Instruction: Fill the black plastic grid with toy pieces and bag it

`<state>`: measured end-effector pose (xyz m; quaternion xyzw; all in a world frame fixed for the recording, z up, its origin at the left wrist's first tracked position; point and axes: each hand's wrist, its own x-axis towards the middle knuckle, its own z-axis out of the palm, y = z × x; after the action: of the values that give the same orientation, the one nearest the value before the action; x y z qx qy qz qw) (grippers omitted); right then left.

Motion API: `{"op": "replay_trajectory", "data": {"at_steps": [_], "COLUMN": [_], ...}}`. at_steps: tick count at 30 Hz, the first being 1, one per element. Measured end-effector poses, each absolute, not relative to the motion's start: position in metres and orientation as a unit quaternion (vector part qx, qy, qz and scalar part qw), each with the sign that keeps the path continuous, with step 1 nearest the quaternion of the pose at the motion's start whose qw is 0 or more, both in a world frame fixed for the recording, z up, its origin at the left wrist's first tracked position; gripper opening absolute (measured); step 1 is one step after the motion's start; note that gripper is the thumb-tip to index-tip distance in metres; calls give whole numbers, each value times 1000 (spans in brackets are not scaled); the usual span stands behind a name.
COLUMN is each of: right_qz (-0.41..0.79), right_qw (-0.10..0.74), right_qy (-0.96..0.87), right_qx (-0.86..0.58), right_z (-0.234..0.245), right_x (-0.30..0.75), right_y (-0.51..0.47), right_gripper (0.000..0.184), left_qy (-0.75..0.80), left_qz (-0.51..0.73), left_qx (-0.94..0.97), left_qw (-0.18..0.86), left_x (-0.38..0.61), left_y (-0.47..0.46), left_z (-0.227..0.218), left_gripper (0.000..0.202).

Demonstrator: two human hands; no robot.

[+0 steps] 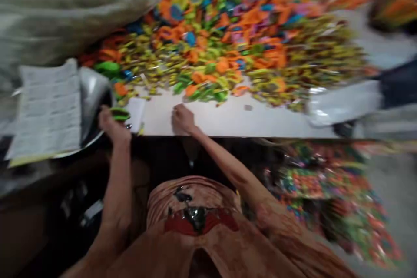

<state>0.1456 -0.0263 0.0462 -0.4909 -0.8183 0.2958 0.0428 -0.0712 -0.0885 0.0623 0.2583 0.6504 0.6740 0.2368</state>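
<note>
My left hand [114,125] is at the right rim of a metal bowl [94,87]. Its fingers are closed on a green oval plastic piece [120,114], blurred by motion. Curled into a fist, my right hand [183,119] rests on the white tabletop [215,119]; whatever its fingers may hold is hidden. Just beyond that hand lie loose green and orange pieces [198,87], the near edge of a large heap. A small white card or packet [135,113] sits on the table between my hands.
A printed sheet [48,110] covers the bowl's left part. A large pale sack [74,13] bulges at the upper left. Yellow-brown small pieces [322,61] spread at the right, near a clear plastic bag [345,102]. Colourful packets [329,186] are piled below the table, right.
</note>
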Motion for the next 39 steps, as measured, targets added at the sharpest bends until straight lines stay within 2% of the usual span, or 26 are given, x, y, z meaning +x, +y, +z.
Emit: {"op": "replay_trajectory", "data": {"at_steps": [2, 4, 9, 14, 20, 23, 26, 29, 32, 36, 39], "right_qz": [318, 325, 310, 324, 354, 400, 507, 652, 739, 775, 775], "right_qw": [53, 65, 9, -57, -60, -7, 90, 200, 277, 317, 304], "right_qy": [-822, -830, -886, -870, -847, -813, -707, -541, -433, -407, -437], "right_qx": [-469, -449, -344, -367, -391, -424, -485, -492, -436, -365, -341], "right_z": [28, 23, 43, 57, 54, 44, 34, 35, 47, 66, 72], "right_x": [109, 84, 42, 16, 15, 24, 42, 67, 90, 111, 118], "right_y": [-35, -44, -70, -75, -61, -52, -40, -27, -15, -4, 0], "right_gripper": [40, 38, 38, 52, 42, 29, 20, 22, 26, 22, 19], "left_qy": [670, 653, 610, 569, 587, 608, 633, 641, 637, 628, 618], "left_qz": [692, 715, 744, 734, 703, 684, 649, 620, 595, 571, 567], "left_qx": [208, 192, 155, 149, 196, 216, 228, 250, 272, 283, 282], "left_qw": [171, 159, 223, 339, 350, 340, 354, 378, 407, 447, 466], "left_x": [-94, -97, -86, -93, -80, -76, -73, -63, -46, -23, -15], "left_y": [-120, -133, -143, -158, -153, -150, -147, -140, -128, -112, -105], "left_z": [69, 72, 78, 79, 86, 87, 84, 79, 73, 70, 72], "left_gripper": [41, 41, 36, 20, 19, 19, 19, 16, 14, 14, 14]}}
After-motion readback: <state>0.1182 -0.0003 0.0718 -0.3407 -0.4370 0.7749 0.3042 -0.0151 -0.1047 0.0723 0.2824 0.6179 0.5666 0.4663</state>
